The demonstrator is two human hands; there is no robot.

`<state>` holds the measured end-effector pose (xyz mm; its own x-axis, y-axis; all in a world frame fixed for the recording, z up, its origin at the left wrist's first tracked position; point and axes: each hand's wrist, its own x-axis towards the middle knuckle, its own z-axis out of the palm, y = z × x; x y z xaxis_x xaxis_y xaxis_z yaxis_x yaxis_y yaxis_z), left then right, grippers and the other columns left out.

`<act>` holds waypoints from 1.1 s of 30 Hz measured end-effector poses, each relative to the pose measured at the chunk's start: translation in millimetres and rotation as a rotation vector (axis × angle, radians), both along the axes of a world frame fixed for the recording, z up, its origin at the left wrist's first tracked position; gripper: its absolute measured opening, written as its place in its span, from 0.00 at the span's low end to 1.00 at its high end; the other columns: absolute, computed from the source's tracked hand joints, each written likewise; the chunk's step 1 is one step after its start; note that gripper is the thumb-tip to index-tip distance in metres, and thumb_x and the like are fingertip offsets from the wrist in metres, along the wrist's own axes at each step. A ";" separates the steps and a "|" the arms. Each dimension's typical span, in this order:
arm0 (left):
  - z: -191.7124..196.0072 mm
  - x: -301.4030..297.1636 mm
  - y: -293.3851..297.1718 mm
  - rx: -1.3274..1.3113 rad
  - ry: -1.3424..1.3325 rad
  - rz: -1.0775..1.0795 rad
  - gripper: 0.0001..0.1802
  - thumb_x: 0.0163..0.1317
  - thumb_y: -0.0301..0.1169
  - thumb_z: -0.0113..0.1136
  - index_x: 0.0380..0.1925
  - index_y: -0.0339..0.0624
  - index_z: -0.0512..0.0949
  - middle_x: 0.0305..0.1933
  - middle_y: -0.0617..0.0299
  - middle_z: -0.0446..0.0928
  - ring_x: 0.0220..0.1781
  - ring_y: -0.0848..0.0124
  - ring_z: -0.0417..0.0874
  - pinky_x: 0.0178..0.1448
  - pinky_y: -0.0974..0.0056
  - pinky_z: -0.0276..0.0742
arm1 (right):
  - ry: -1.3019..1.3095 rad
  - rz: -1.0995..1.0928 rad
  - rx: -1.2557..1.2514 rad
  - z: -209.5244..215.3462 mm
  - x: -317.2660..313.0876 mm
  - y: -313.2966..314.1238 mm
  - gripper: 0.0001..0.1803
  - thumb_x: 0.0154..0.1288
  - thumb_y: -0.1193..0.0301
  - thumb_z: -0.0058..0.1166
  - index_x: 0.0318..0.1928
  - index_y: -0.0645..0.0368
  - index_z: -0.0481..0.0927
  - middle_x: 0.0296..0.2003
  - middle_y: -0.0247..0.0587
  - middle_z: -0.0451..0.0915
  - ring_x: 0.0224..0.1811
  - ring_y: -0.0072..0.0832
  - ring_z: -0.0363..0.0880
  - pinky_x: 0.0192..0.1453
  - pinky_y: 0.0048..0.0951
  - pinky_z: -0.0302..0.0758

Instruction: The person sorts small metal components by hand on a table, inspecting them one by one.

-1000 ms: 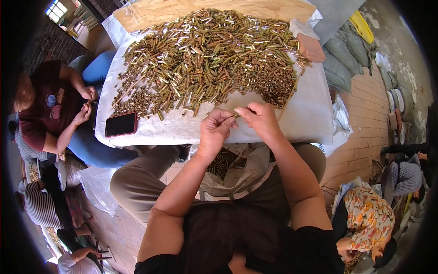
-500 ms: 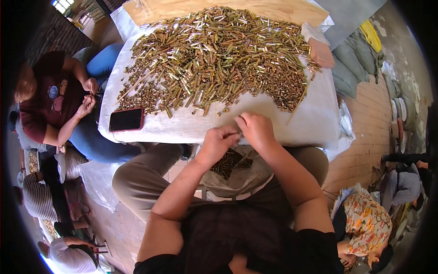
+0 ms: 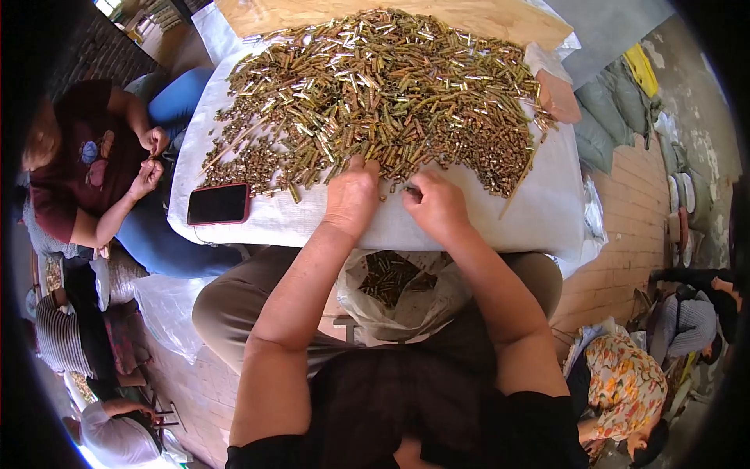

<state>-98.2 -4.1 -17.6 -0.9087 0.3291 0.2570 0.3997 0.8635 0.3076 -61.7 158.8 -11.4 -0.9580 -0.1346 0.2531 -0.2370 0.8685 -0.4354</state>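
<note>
A broad heap of small brass-coloured metal pieces (image 3: 375, 94), many ribbed or tube-shaped, covers much of the white-covered table (image 3: 297, 223). My left hand (image 3: 351, 195) rests at the heap's near edge, its fingers bent down among the pieces. They look closed, but their tips are hidden. Just to its right, my right hand (image 3: 437, 207) is closed over the table. A small dark metal piece (image 3: 411, 187) pokes out between its thumb and fingers. Between my knees stands a whitish sack (image 3: 363, 309) with similar dark pieces (image 3: 391, 277) inside.
A phone (image 3: 218, 205) in a red case lies at the table's left. A reddish block (image 3: 557, 98) sits at the heap's right, and a wooden board (image 3: 500, 19) borders its back. A co-worker (image 3: 94, 164) sits left. Filled sacks (image 3: 617, 109) stand right. Other people sit behind.
Both hands have moved forward from near the table's front edge, where they worked together, and have come apart. The left now reaches the heap. More of the sack's contents shows.
</note>
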 end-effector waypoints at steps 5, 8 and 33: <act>10.1 2.1 -2.1 0.116 -0.037 -0.008 0.07 0.49 0.27 0.60 0.28 0.39 0.75 0.35 0.50 0.75 0.30 0.50 0.79 0.37 0.54 0.76 | -0.345 -0.136 -0.693 -0.8 1.8 20.9 0.06 0.57 0.75 0.57 0.33 0.65 0.77 0.29 0.38 0.79 0.28 0.21 0.78 0.27 0.24 0.74; 22.8 17.0 7.6 0.254 0.019 -0.047 0.07 0.50 0.26 0.61 0.27 0.37 0.74 0.31 0.53 0.76 0.25 0.56 0.79 0.32 0.59 0.75 | -0.406 -0.140 -1.089 11.3 6.2 22.6 0.05 0.60 0.76 0.55 0.36 0.64 0.77 0.27 0.35 0.77 0.27 0.18 0.76 0.24 0.20 0.74; 24.1 70.6 51.8 1.213 -0.722 -0.053 0.04 0.61 0.25 0.56 0.35 0.37 0.78 0.21 0.69 0.73 0.19 0.86 0.62 0.22 0.78 0.56 | -0.330 -0.074 -0.867 30.8 37.6 56.8 0.10 0.63 0.69 0.55 0.28 0.63 0.77 0.20 0.30 0.75 0.19 0.13 0.69 0.21 0.17 0.66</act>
